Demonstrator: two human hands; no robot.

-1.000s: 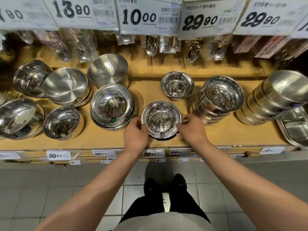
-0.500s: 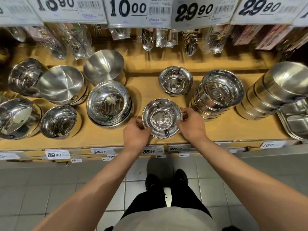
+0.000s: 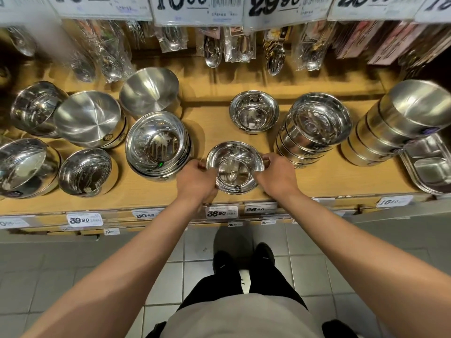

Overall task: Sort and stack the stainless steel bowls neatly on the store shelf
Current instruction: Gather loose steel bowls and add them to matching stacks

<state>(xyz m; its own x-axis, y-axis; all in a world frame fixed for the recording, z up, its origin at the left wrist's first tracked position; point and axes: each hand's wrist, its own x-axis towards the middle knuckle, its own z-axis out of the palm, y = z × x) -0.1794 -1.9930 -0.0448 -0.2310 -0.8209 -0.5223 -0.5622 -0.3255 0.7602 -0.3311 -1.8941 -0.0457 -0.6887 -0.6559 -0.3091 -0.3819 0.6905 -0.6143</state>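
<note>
A small shiny steel bowl [image 3: 234, 167] sits near the front edge of the wooden shelf [image 3: 214, 128], tilted a little toward me. My left hand [image 3: 195, 180] grips its left rim and my right hand [image 3: 275, 175] grips its right rim. Behind it stands a second small bowl [image 3: 253, 112]. To the left is a stack of larger bowls [image 3: 158, 147]. To the right leans a tilted stack of bowls [image 3: 314, 125].
More bowls [image 3: 87, 118] crowd the shelf's left side, and a leaning stack of matte bowls [image 3: 402, 118] with a divided steel tray [image 3: 429, 167] fills the right. Packaged spoons [image 3: 212, 48] hang at the back. Price tags [image 3: 221, 212] line the shelf front; tiled floor lies below.
The small bowl between my hands has shifted slightly back and tipped toward me. Both hands have stayed on its rim. The view has moved a little downward.
</note>
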